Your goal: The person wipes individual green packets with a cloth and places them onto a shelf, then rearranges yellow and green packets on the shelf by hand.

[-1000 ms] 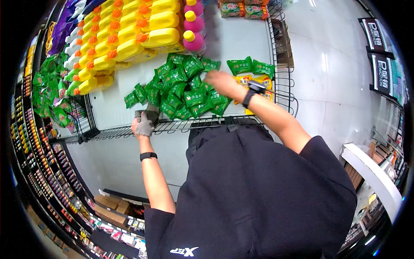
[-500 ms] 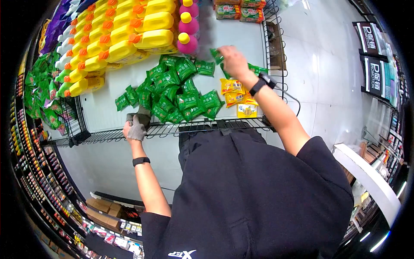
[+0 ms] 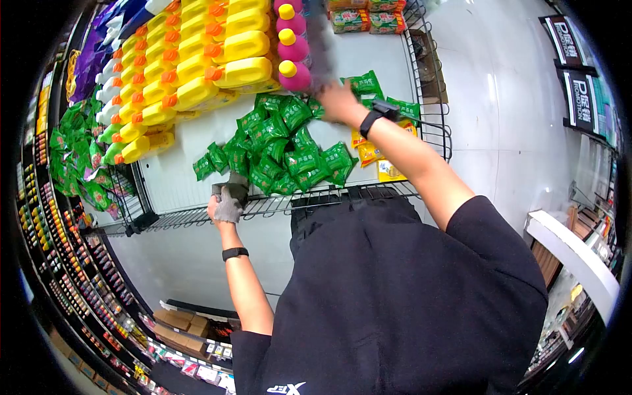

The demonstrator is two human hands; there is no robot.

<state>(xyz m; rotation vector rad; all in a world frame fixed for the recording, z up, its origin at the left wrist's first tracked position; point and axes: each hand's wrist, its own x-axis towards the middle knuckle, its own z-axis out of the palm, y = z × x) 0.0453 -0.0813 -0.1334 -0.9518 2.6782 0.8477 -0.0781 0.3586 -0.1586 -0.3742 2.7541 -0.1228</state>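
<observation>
Green packets [image 3: 273,148] lie in a loose pile on the white shelf [image 3: 187,141]. My right hand [image 3: 339,102] is at the pile's upper right edge, over a green packet partly hidden by its fingers; whether it grips that packet is unclear. Beyond it lie another green packet [image 3: 364,84] and one near the right rack edge. Yellow packets [image 3: 370,153] sit below my right forearm, partly covered. My left hand [image 3: 228,201] is closed around a grey cloth [image 3: 232,191] at the wire front edge, just below the pile.
Yellow bottles [image 3: 243,72] with orange caps stand in rows at the upper left, beside pink bottles [image 3: 294,77]. Wrapped green and orange packs [image 3: 350,20] are at the back. A wire fence [image 3: 431,85] borders the right side; more green bags [image 3: 72,141] hang left.
My right hand has moved left and down toward the pile; the green packet it held is no longer seen raised. The view has shifted, so the shelf appears slightly further right.
</observation>
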